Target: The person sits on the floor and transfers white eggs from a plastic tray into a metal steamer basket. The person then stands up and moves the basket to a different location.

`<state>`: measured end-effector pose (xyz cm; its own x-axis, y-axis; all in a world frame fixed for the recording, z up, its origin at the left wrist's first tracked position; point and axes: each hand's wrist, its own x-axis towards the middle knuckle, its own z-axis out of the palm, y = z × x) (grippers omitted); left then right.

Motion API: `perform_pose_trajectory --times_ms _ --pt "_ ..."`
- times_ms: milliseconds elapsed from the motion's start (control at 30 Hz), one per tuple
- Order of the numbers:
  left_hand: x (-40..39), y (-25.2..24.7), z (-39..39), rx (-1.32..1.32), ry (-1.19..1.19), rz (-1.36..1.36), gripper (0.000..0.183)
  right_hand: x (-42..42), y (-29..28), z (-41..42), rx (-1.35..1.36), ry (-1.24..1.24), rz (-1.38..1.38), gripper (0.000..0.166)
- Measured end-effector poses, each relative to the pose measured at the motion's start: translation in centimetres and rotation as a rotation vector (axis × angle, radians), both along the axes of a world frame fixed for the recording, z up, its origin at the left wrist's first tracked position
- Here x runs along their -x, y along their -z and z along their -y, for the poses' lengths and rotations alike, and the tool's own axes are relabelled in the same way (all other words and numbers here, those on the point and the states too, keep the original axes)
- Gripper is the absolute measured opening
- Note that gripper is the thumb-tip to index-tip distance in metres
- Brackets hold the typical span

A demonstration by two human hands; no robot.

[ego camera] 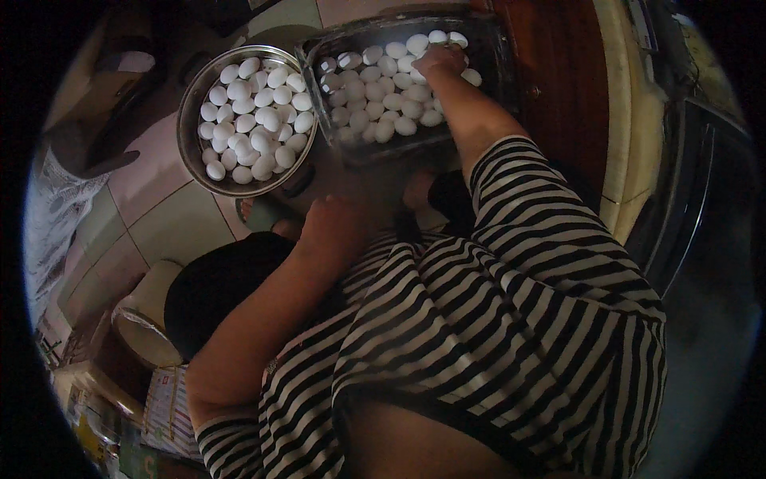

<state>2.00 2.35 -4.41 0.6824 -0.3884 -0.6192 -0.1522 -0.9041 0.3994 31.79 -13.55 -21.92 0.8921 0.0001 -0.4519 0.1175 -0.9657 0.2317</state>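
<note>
A round metal bowl (185, 141) is heaped with white eggs (245, 123). Touching its right side is a dark rectangular tray (501, 84), where more white eggs (405, 125) lie in rough rows. My right hand (443, 58) reaches down among the eggs at the tray's far right; its fingertips are hidden, so whether it grips an egg is unclear. Close to my body, below the gap between bowl and tray, my left hand (336, 224) is bent at the wrist. Shadow and blur obscure its fingers and anything in them.
Pink and pale green floor tiles (179, 230) extend to the left. A reddish-brown wooden panel (559, 90) borders the tray's right. A pale bucket-like container (146, 317) stands at lower left, near a striped box (170, 413). White lacy cloth (63, 203) hangs at far left.
</note>
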Motion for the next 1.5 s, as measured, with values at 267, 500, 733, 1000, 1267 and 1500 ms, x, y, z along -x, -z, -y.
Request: perform_pose_trajectory --times_ms 267,500,733,1000,1267,1500 --pt "0.3 0.1 0.0 -0.002 -0.022 0.035 0.018 0.5 -0.1 0.9 -0.145 0.007 -0.001 0.071" --pt "0.4 -0.2 0.0 0.016 -0.022 0.086 0.019 -0.3 1.1 3.6 -0.400 0.003 -0.020 0.072" --pt "1.1 0.2 -0.1 0.067 -0.144 0.102 0.015 0.4 1.9 3.7 -0.328 -0.115 0.122 0.073" --pt "1.1 -0.5 0.1 0.135 -0.143 0.145 0.010 2.6 -1.3 4.0 -0.591 0.110 0.077 0.074" --pt "2.1 -1.0 0.1 0.154 -0.148 0.272 0.011 9.7 -10.6 -2.1 -1.222 0.255 0.205 0.061" --pt "3.9 -2.0 -0.7 0.130 -0.155 0.308 0.012 15.9 -17.2 -12.1 -1.253 -0.644 0.315 0.049"
